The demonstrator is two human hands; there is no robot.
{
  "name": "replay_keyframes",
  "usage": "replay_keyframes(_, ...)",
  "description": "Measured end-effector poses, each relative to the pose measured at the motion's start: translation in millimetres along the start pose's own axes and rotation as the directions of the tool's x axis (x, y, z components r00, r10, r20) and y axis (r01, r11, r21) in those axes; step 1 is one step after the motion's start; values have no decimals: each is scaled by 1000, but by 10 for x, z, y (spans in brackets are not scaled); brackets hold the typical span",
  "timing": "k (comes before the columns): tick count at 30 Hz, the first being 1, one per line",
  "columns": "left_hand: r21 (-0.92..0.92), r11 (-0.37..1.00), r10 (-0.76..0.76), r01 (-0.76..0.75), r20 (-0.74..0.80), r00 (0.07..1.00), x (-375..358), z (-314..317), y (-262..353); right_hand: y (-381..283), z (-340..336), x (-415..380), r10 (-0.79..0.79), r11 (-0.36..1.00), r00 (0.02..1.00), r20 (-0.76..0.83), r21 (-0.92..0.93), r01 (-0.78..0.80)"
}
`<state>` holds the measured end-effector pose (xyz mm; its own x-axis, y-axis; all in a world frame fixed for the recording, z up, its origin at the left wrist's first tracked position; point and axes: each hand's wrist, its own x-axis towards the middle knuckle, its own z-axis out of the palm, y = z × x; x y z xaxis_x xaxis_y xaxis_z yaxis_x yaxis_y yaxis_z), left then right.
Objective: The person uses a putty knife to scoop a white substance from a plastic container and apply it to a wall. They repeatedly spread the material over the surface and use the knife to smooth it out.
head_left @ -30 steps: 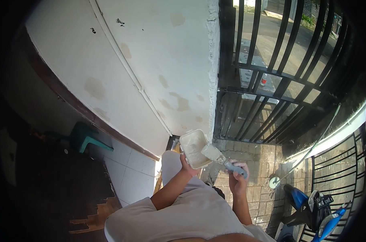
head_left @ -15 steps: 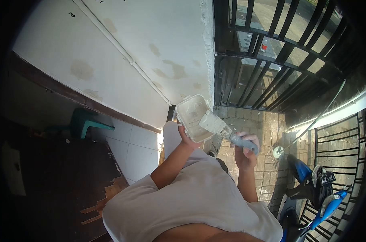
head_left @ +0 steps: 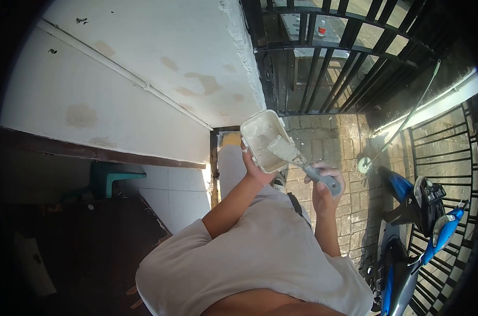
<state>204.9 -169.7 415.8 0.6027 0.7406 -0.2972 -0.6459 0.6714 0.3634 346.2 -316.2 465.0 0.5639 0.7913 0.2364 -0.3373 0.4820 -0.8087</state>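
My left hand (head_left: pixel 255 170) is closed around the near-left side of a white plastic tub (head_left: pixel 252 136), which tilts so that its inside faces me. Pale paste is smeared over the tub's floor and walls. In my right hand (head_left: pixel 328 185) is a putty knife (head_left: pixel 321 179), gripped by its grey handle. Its wide blade, coated with the same whitish paste, reaches over the tub's right rim into the opening. The fingers of the left hand are partly hidden beneath the tub.
A white wall (head_left: pixel 160 47) with beige patches and a pipe (head_left: pixel 99 58) stands ahead on the left. Beyond is a black metal gate (head_left: pixel 323 52). To the right, a blue motorbike (head_left: pixel 439 237) is parked on brick paving (head_left: pixel 349 158). A green plastic stool (head_left: pixel 110 176) stands at left.
The view has swung to the right and down. The putty knife's blade has gone further into the tub, and both hands keep their holds.
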Motion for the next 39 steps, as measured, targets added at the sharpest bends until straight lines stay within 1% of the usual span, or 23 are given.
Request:
replay_keyframes(1, 46, 999, -6, 8, -35, 999, 17, 42, 2, -11, 0, 4, -15, 1000, 1000, -16, 1, 15)
replay_keyframes(4, -8, 999, -40, 40, -77, 996, 25, 183, 28, -81, 16, 30, -48, 999, 999, -25, 17, 48)
replay_keyframes(7, -57, 997, -54, 53, -11, 998, 63, 101, 64, -77, 17, 36, -43, 997, 999, -28, 56, 44)
replay_keyframes(10, -70, 996, -58, 60, 21, 998, 21, -46, 127, -3, 3, 84, -42, 988, 999, -28, 150, 46)
replay_keyframes(13, -82, 996, -22, 23, 12, 1000, -47, -153, 271, 116, 69, 225, 30, 997, 999, 31, 70, -32)
replay_keyframes(16, -117, 992, 44, -42, 16, 999, -96, -128, 390, 233, 290, 485, -25, 996, 993, 113, 87, 15)
replay_keyframes(17, -124, 990, 74, -70, 28, 997, -119, -124, 435, 253, 374, 575, -31, 998, 989, 143, 58, 23)
replay_keyframes(19, -152, 981, 123, -117, 32, 992, -181, -105, 499, 233, 493, 707, -21, 1000, 980, 196, -15, 24)
replay_keyframes(22, -147, 972, 199, -183, 103, 974, -274, 32, 668, 245, 602, 825, 22, 999, 957, 288, -37, -12)
replay_keyframes(23, -179, 953, 259, -243, 72, 963, -241, -39, 711, 285, 652, 823, 12, 999, 956, 294, -38, -1)
replay_keyframes(25, -237, 906, 361, -350, 4, 933, -211, -167, 733, 362, 663, 705, 98, 993, 954, 282, -89, -76)
replay_keyframes(26, -247, 898, 384, -365, 34, 923, -214, -190, 747, 392, 669, 668, 132, 988, 952, 276, -115, -104)
replay_keyframes(27, -256, 890, 403, -376, 61, 913, -256, -134, 779, 408, 702, 607, 166, 985, 957, 240, -93, -148)
replay_keyframes(28, -265, 883, 423, -387, 93, 902, -279, -110, 785, 415, 711, 566, 152, 982, 958, 241, -145, -120)
replay_keyframes(29, -264, 875, 455, -406, 158, 876, -275, -128, 775, 430, 723, 551, 132, 978, 960, 247, -191, -86)
replay_keyframes(30, -207, 866, 479, -455, 86, 873, -265, -123, 778, 436, 720, 536, 114, 970, 961, 252, -237, -53)
replay_keyframes(31, -145, 857, 502, -495, 13, 865, -255, -102, 785, 440, 677, 567, 95, 951, 946, 309, -311, 6)
replay_keyframes(32, -79, 845, 525, -528, -57, 849, -248, -96, 779, 421, 658, 633, 45, 920, 912, 408, -373, 122)
replay_keyframes(34, -27, 844, 537, -536, 8, 844, -245, -147, 758, 311, 674, 789, -33, 818, 801, 598, -444, 365)
replay_keyframes(35, 0, 841, 540, -540, 46, 841, -239, -158, 754, 257, 667, 810, -18, 807, 782, 623, -452, 379)
replay_keyframes(38, 144, 839, 532, -525, -14, 847, -241, -40, 772, -20, 783, 1029, 0, 653, 555, 832, -421, 630)
replay_keyframes(39, 120, 857, 506, -501, -12, 862, -229, -29, 771, -60, 792, 1035, 41, 631, 554, 831, -452, 631)
